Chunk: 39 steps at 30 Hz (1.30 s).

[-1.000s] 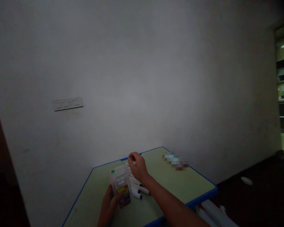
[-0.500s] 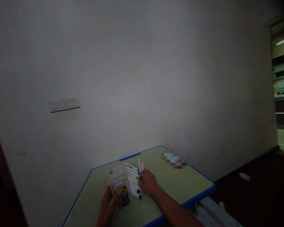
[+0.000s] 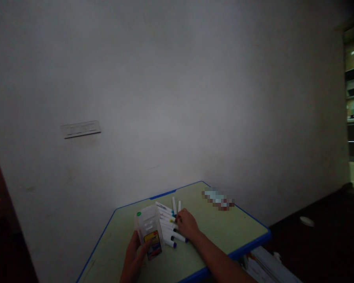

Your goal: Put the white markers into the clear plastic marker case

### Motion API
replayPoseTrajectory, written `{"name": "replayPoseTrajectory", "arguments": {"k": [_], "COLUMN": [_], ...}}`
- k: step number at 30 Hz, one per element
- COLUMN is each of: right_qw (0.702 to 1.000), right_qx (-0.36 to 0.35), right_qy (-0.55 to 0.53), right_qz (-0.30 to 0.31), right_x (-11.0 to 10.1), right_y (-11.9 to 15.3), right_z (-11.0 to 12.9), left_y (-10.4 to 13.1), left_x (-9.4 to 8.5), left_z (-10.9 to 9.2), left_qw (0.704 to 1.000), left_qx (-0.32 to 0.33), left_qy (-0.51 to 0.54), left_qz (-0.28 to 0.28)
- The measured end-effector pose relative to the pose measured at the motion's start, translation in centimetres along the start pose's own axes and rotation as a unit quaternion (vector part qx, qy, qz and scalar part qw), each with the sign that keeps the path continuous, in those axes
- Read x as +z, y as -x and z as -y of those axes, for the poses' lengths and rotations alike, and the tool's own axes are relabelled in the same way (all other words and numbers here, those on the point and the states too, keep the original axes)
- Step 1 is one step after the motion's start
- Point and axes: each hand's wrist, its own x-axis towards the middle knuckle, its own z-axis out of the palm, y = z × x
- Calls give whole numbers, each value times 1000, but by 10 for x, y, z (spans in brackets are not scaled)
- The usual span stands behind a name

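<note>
On a pale green table [image 3: 221,232] edged in blue, the left hand [image 3: 132,255] holds a clear plastic case [image 3: 149,217] tilted, with the thumb over its front and the other fingers mostly hidden behind; a fan of white markers [image 3: 168,237] lies just beside the case, some with purple, yellow or blue ends; the right hand [image 3: 188,225] is among them, fingers bent inward near the marker ends, though whether they pinch one I cannot tell. The case looks light, thin-walled and fairly stiff, perhaps a little slick and apt to crack if squeezed; its side edges seem the best hold. The markers look light, rigid and smooth, likely to roll; the middle of the barrel seems the place to take one. A yellow, blue and red label [image 3: 153,247] and a round green sticker [image 3: 139,214] mark the case; no brand or writing on either is readable.
</note>
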Motion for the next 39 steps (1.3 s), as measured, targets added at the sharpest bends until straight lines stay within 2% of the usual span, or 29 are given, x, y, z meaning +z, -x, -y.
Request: {"name": "replayPoseTrajectory", "arguments": {"k": [9,12,17,20,24,29,35,39], "right_qw": [1000,1000,999,998,998,999,999,997], "right_qx": [23,25,16,1,-8,1,-29,-50], "right_qy": [2,2,5,4,0,-7,-46,-62], "right_qz": [13,18,42,59,65,43,-4,-11], "right_x": [-1,-3,-3,-3,-3,-3,-10,-12], "right_y": [1,2,3,3,5,5,5,6], "right_z": [0,2,2,1,-1,0,7,8], "left_y": [0,0,-1,-3,-4,-2,-1,-1], "left_x": [1,0,-2,-4,-6,-4,-4,-4], "left_z": [-4,-4,1,5,11,10,-2,0], "left_qw": [1000,1000,1000,999,999,1000,999,999], "left_qx": [5,1,2,0,-1,0,8,16], "left_qy": [-1,-5,8,15,18,24,6,20], "left_qz": [-1,20,14,44,42,10,46,26]}}
